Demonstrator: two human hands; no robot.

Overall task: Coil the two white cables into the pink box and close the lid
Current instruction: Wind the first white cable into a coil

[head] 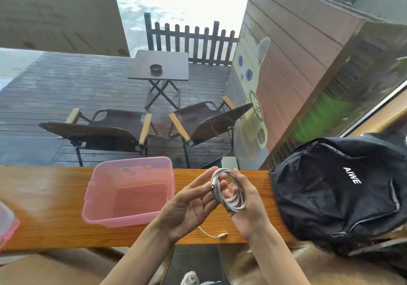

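A white cable (231, 193), wound into a coil, is held above the wooden counter by my right hand (248, 205), whose fingers pass through the loops. My left hand (191, 205) touches the coil's left side with palm up, its fingertips pinching the plug end. Under my hands a second white cable (214, 234) lies loose on the counter, only its plug end showing. The pink translucent box (130, 193) stands open to the left of my hands, with nothing inside. A pink-rimmed lid (6, 225) shows at the far left edge.
A black backpack (339, 192) lies on the right end of the narrow wooden counter (44, 207). Beyond the counter is a window onto a deck with two folding chairs and a small table.
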